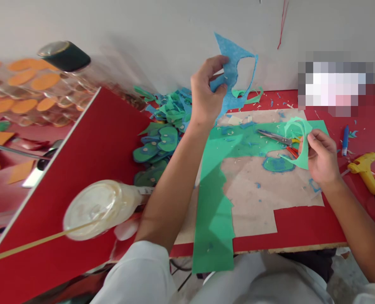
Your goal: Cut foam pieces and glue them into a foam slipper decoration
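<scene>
My left hand [209,86] is raised above the table, its fingers closed on a blue felt scrap [231,67] with a hole cut through it. My right hand [323,156] pinches a green felt scrap [303,156], curved like an open ring. Behind that scrap, scissors [279,137] with red and yellow on the handles lie on a large green felt sheet [214,198]. A small green and blue felt piece [279,164] rests near the right hand, on pale paper [253,211].
Felt scraps [171,105] and layered green-blue cutouts [155,147] are piled to the left. A yellow glue gun [366,171] and blue marker [345,140] lie at right. A red divider [89,177] and a lidded cup with a straw [94,209] stand at left.
</scene>
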Tool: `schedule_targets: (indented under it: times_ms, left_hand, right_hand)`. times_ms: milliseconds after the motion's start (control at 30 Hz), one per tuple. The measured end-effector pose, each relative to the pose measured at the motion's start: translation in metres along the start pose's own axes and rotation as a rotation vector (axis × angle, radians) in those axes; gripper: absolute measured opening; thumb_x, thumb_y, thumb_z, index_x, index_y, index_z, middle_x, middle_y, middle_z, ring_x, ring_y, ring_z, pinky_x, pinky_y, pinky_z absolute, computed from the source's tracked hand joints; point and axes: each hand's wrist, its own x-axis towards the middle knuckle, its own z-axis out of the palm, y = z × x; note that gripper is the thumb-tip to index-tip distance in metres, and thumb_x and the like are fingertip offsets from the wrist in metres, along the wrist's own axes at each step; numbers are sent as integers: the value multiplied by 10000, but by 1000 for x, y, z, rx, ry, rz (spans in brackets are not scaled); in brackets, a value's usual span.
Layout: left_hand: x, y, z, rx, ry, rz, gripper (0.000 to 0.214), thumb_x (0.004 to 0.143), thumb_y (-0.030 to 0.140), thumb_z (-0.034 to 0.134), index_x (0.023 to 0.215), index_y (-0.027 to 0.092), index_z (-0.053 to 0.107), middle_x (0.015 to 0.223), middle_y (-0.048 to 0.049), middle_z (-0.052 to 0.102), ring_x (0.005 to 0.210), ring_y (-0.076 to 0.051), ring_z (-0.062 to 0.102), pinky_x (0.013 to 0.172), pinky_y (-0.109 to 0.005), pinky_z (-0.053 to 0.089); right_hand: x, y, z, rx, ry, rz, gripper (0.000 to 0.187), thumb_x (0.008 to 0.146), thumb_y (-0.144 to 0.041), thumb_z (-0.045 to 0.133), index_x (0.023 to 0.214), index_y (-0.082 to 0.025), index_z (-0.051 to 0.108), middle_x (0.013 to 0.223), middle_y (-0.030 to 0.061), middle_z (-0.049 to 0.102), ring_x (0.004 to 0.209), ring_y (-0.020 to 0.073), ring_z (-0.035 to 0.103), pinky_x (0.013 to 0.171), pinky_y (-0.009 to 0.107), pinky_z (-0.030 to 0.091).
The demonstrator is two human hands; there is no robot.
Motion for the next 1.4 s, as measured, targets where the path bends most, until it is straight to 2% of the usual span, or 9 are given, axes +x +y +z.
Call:
schedule_targets:
  times_ms: [167,333,433,633,767,900,1000,1233,1400]
  left_hand:
    - [-2,-6,-13,171,197,60,422,1133,415,432,1535,300,497,1577,10,656,1529,-181,533,1349,-405,416]
    - [9,-14,-31,240,599,615,647,1186,496,37,1626,432,507,1654,82,598,1641,-219,498,1446,-485,239]
    - [6,-3,-23,312,426,635,536,1208,520,214,1608,448,564,1652,104,632,1635,-208,509,1448,-507,228]
    - [-26,12,6,427,-448,98,551,1135,232,327,1606,309,602,1818,-5,452,1707,-212,392,1440,-470,277]
    - [-35,10,12,576,-763,-25,661,1040,73,343,1614,274,600,1862,-89,353,1734,-310,347,1427,-681,200]
    - [-26,32,11,498,-670,59,533,1086,146,375,1392,344,763,1723,-22,585,1642,-289,495,1429,-655,189]
    - [-24,67,14,261,-547,94,460,1131,266,411,1472,324,713,1486,-51,770,1426,-260,693,1263,-474,478]
    - [-39,127,22,-67,-722,287,220,1055,277,610,1099,281,826,999,-5,869,867,-181,793,840,-297,556]
    - [-35,128,15,-33,-596,247,212,1019,237,601,927,258,791,867,-1,819,783,-177,751,775,-314,534]
  right_hand:
    - [0,-1,1,-4,-5,3,414,876,-545,910,741,-258,644,679,-25,533,563,133,470,458,307,335]
    - [0,0,1,13,25,7,417,838,-554,941,736,-255,670,681,-26,543,567,125,467,460,293,334]
    - [0,2,1,5,15,2,408,847,-554,938,751,-258,674,705,-21,572,572,126,477,463,293,350]
    - [0,4,0,-46,-12,19,450,868,-568,915,721,-263,619,657,-36,487,528,121,404,436,297,287]
    - [1,3,-1,-65,-31,12,466,880,-587,902,732,-261,604,667,-35,487,535,121,417,433,290,290]
    - [-1,1,2,-54,0,-3,456,861,-565,930,736,-258,617,651,-44,464,547,118,409,442,277,299]
    - [-4,0,6,-98,-8,-44,427,853,-537,948,752,-255,644,641,-56,456,543,105,378,453,264,290]
    - [-15,-8,20,-212,-263,-4,343,898,-512,903,793,-266,688,631,-47,555,522,129,491,467,285,393]
    - [-17,-7,26,-169,-376,-22,295,919,-507,886,896,-270,711,719,-25,663,609,145,593,528,288,468]
